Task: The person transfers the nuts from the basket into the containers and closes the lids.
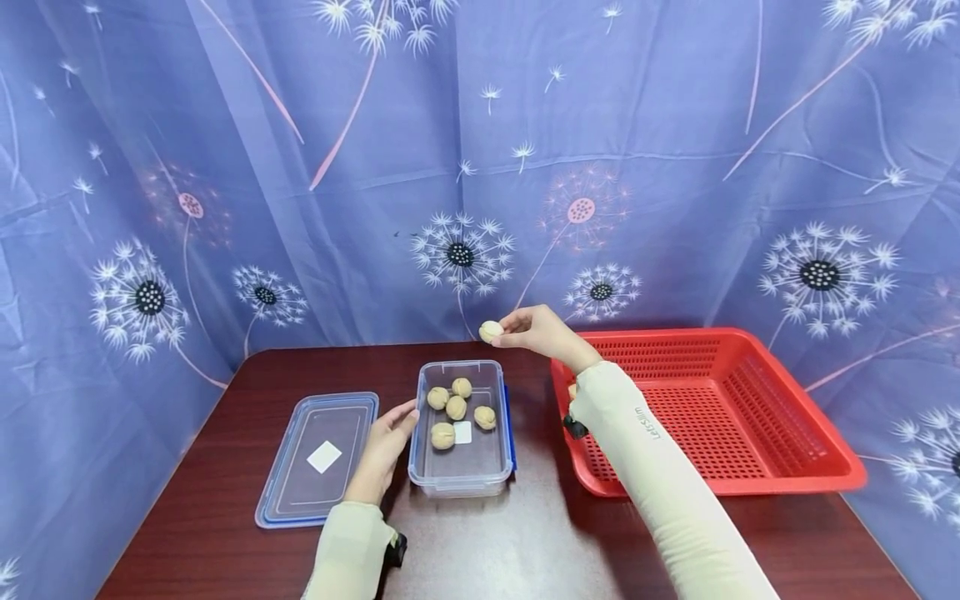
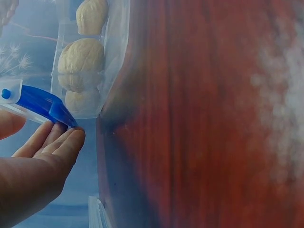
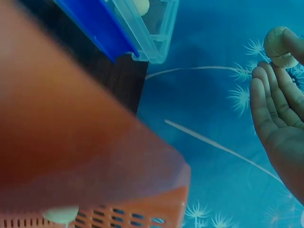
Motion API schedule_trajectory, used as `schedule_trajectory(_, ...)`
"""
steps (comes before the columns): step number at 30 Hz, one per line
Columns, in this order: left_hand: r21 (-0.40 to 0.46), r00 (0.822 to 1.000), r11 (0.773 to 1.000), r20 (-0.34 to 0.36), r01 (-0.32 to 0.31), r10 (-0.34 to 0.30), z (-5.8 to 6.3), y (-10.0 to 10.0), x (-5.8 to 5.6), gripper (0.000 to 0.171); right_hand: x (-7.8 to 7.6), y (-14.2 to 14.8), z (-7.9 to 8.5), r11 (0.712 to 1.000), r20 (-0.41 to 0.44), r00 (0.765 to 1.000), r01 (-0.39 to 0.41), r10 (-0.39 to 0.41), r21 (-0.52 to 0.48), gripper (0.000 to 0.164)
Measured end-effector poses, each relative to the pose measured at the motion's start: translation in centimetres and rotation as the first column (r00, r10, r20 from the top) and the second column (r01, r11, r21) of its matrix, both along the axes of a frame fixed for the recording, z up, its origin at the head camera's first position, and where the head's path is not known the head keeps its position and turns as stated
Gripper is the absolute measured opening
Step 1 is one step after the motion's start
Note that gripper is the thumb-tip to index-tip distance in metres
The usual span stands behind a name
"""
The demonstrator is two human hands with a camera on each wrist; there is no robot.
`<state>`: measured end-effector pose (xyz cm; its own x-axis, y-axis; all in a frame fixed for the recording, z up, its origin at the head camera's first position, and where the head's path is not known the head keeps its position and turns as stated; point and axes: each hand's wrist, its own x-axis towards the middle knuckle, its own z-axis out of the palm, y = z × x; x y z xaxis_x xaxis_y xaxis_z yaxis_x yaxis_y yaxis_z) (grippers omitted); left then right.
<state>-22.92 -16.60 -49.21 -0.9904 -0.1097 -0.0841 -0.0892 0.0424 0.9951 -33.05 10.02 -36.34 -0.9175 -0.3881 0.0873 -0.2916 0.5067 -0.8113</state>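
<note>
My right hand (image 1: pixel 536 329) pinches a walnut (image 1: pixel 491 332) between thumb and fingertips, raised above the back edge of the table. The right wrist view also shows this walnut (image 3: pixel 275 45). Several more walnuts (image 1: pixel 456 407) lie in a clear plastic food container (image 1: pixel 461 482) whose blue latch flaps hang down at the sides. At the container's left side, my left hand (image 1: pixel 386 446) has its fingers fairly straight, fingertips touching a blue latch (image 2: pixel 45 103). The left thumb lies near the rim.
A clear lid (image 1: pixel 292 492) with a blue edge and white label lies left of the container. On the right stands a red perforated basket (image 1: pixel 780 400); the right sleeve partly hides a walnut (image 1: pixel 572 391) there. A dandelion-patterned curtain (image 1: pixel 360 250) hangs behind the table.
</note>
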Motion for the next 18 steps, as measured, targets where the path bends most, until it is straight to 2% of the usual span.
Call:
schedule_trajectory(10, 0.002, 1.0, 1.0, 0.009, -0.006, 0.006, 0.1, 0.0, 0.1, 0.039, 0.0, -2.2, -0.8, 1.0, 0.027, 1.0, 0.002, -0.001, -0.032, 0.029)
schedule_trajectory(18, 0.016, 1.0, 1.0, 0.012, -0.001, 0.001, 0.1, 0.1, -0.1, 0.039, 0.2, -2.7, -2.4, 1.0, 0.075, 0.997, 0.019, -0.02, 0.011, 0.028)
